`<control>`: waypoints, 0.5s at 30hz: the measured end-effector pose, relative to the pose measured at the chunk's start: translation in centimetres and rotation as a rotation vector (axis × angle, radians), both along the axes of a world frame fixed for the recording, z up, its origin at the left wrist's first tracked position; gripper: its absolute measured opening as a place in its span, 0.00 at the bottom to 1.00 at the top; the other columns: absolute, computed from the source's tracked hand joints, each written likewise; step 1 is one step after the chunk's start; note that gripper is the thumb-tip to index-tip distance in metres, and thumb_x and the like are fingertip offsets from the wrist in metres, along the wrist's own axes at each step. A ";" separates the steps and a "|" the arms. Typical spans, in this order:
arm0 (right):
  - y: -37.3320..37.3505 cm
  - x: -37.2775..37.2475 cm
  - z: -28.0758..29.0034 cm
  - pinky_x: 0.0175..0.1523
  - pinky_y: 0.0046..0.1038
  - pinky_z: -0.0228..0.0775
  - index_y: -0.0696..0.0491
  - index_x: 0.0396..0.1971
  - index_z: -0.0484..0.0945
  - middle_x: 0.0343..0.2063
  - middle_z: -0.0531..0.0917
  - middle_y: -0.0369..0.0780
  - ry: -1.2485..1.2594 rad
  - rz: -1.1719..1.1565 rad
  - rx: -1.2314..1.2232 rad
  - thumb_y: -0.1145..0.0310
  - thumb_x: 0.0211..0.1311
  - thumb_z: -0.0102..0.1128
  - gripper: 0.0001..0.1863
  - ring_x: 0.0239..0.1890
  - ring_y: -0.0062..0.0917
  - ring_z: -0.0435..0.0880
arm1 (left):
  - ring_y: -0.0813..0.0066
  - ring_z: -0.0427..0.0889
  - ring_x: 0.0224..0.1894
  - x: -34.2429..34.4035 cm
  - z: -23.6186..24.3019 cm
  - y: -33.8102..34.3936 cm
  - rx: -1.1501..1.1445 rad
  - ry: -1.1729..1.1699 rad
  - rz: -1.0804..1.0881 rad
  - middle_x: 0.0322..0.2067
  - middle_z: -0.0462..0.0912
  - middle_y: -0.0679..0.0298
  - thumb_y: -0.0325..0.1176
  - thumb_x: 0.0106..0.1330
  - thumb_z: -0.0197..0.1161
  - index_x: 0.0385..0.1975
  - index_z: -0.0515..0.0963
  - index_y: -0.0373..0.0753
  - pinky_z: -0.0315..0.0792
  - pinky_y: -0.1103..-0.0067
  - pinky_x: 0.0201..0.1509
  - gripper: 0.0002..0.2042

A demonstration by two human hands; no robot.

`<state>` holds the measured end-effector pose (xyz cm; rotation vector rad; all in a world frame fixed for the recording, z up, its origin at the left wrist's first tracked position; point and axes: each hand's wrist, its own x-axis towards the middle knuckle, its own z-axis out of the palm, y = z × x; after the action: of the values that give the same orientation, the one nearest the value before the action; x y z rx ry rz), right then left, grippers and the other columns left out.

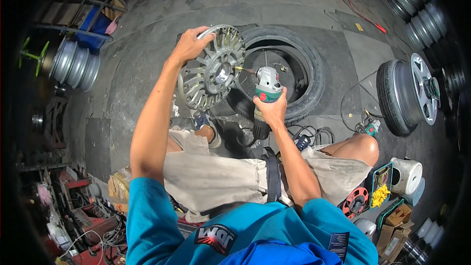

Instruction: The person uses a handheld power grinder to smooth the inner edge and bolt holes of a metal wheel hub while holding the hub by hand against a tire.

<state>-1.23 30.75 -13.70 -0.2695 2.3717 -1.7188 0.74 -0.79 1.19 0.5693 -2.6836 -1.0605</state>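
Note:
My left hand [192, 45] is closed over the upper edge of a multi-spoke metal wheel rim [211, 76], holding it tilted up on its edge. In my right hand [274, 109] is a green and grey angle grinder [268, 88], gripped around its body. A thin bit with a yellowish tip [239, 68] sticks out from the grinder's head toward the rim's hub. Whether the tip touches the metal I cannot tell. Behind the rim and grinder, a black tire [314, 71] lies flat on the floor, partly covered by them.
Cables [314, 132] coil near my right foot, beside a second green power tool [372, 127]. To the right stands a wheel with its tire [392, 98], near a white bucket [406, 174]. Silver rims [76, 66] stand at left; cluttered red toolboxes [95, 221] fill the lower left.

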 end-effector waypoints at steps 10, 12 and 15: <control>0.4 0.8 -1.1 0.57 0.40 0.76 0.64 0.58 0.65 0.47 0.84 0.54 -0.010 -0.059 0.005 0.57 0.42 0.83 0.47 0.49 0.42 0.86 | 0.65 0.84 0.39 0.2 -0.7 -0.9 0.015 0.007 0.014 0.37 0.90 0.55 0.49 0.68 0.64 0.53 0.86 0.38 0.76 0.68 0.48 0.22; 0.3 0.6 -1.3 0.59 0.41 0.75 0.66 0.61 0.64 0.49 0.83 0.56 -0.055 -0.029 0.010 0.56 0.41 0.84 0.51 0.51 0.45 0.85 | 0.65 0.85 0.39 0.5 -0.7 -0.8 0.014 0.021 0.024 0.38 0.90 0.55 0.49 0.68 0.65 0.53 0.86 0.38 0.76 0.67 0.48 0.22; 0.3 -0.1 -1.6 0.61 0.40 0.74 0.67 0.64 0.62 0.51 0.82 0.58 -0.064 0.003 0.014 0.56 0.41 0.84 0.54 0.53 0.45 0.84 | 0.63 0.86 0.42 0.1 -0.4 -0.2 0.024 0.020 0.015 0.40 0.90 0.55 0.48 0.68 0.65 0.54 0.86 0.38 0.76 0.67 0.50 0.23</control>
<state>-1.34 31.10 -15.27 -0.2118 2.3360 -1.6826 0.87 -1.00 0.82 0.5798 -2.6489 -1.0895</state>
